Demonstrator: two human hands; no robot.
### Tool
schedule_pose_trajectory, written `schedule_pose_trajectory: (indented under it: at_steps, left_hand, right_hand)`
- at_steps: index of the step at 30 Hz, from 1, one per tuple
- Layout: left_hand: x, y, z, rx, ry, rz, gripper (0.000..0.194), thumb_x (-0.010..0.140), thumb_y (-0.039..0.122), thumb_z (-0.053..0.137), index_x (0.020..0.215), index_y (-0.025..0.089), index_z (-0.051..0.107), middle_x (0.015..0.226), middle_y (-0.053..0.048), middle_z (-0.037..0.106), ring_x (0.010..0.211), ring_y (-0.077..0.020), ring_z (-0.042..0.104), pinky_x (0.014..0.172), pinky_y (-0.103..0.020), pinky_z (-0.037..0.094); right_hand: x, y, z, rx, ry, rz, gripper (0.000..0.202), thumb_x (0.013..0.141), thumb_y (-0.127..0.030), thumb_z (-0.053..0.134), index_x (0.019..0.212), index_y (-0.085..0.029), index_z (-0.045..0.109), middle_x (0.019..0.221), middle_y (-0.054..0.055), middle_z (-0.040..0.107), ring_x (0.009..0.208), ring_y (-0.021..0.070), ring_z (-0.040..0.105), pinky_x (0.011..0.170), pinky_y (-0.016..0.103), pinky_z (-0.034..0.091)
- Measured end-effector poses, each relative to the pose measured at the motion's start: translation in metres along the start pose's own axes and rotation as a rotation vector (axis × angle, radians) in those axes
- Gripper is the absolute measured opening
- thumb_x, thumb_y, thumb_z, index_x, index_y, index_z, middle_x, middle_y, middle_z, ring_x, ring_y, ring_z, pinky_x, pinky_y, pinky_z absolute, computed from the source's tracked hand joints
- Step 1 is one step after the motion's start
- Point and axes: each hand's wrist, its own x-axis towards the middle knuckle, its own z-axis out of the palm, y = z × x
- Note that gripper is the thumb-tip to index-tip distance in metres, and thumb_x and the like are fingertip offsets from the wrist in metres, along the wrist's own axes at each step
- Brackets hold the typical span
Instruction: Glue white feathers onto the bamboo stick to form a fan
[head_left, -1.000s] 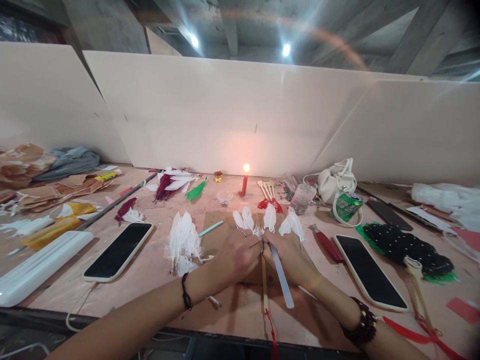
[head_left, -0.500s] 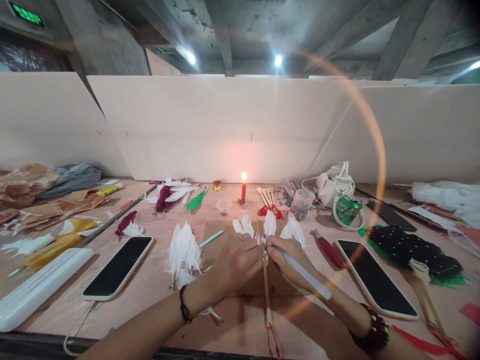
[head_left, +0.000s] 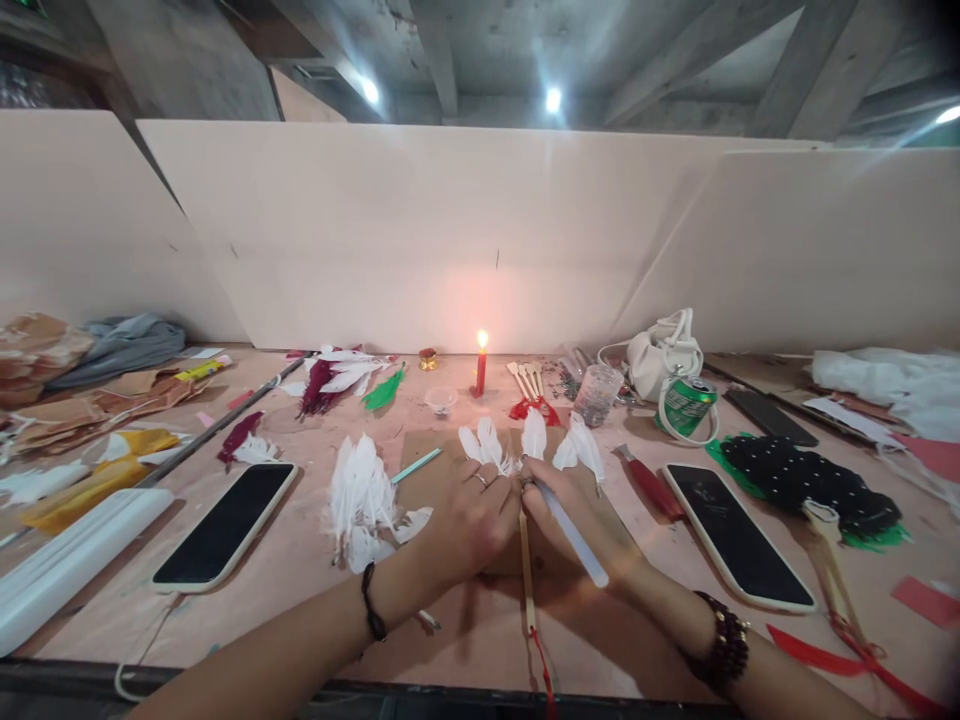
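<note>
From where I sit, my left hand (head_left: 472, 520) and right hand (head_left: 581, 510) meet at the fingertips, fingers curled in close. The right is closed around a pale, flat strip (head_left: 574, 535), whose free end slants back toward the wrist. The left is bunched at the top of a wooden handle (head_left: 527, 570), though I cannot tell what its fingertips pinch. The handle runs toward me from between the hands, ending in a red tassel (head_left: 543, 668).

Just beyond the fingers, white feathers (head_left: 534, 437) fan over a piece of cardboard (head_left: 424, 490). I judge this close work goes best with both wrists resting on the bench (head_left: 315, 520), a light left pinch so nothing twists, and small right-hand moves that spare the soft vanes.

Left of my left hand lies a white feather pile (head_left: 364, 490); right of my right, a red-handled tool (head_left: 651, 487). Farther ahead, a lit candle (head_left: 481, 372) stands upright; I would keep feathers well apart from its flame.
</note>
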Motion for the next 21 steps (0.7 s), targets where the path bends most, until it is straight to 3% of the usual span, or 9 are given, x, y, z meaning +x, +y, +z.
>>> schedule_pose_trajectory:
  at_steps: [7, 14, 21]
  left_hand:
    - [-0.004, 0.002, -0.001, -0.024, 0.01, -0.011, 0.021, 0.106, 0.005, 0.049, 0.114, 0.004, 0.069, 0.076, -0.004, 0.065, 0.068, -0.0201, 0.06, 0.064, -0.035, 0.05]
    - [-0.005, 0.009, -0.001, 0.019, 0.02, 0.006, 0.022, 0.106, 0.005, 0.048, 0.1, 0.009, 0.069, 0.073, -0.004, 0.062, 0.063, -0.0189, 0.059, 0.059, -0.033, 0.048]
    - [-0.005, 0.009, -0.001, 0.023, 0.0, 0.019, 0.02, 0.103, 0.004, 0.048, 0.1, 0.01, 0.067, 0.073, -0.003, 0.061, 0.061, -0.0196, 0.058, 0.055, -0.034, 0.044]
  right_hand:
    - [-0.003, -0.005, 0.002, 0.041, 0.047, -0.003, 0.015, 0.087, -0.018, 0.045, 0.076, -0.026, 0.039, 0.066, -0.003, 0.049, 0.064, 0.0161, 0.046, 0.06, 0.025, 0.037]
    - [-0.004, 0.001, 0.018, 0.306, 0.155, -0.024, 0.013, 0.086, -0.026, 0.045, 0.073, -0.026, 0.043, 0.068, -0.001, 0.053, 0.064, 0.0164, 0.05, 0.061, 0.026, 0.041]
    - [-0.003, 0.008, 0.022, 0.353, 0.181, -0.009, 0.013, 0.084, -0.027, 0.046, 0.071, -0.026, 0.045, 0.066, -0.003, 0.046, 0.063, 0.0156, 0.045, 0.061, 0.026, 0.039]
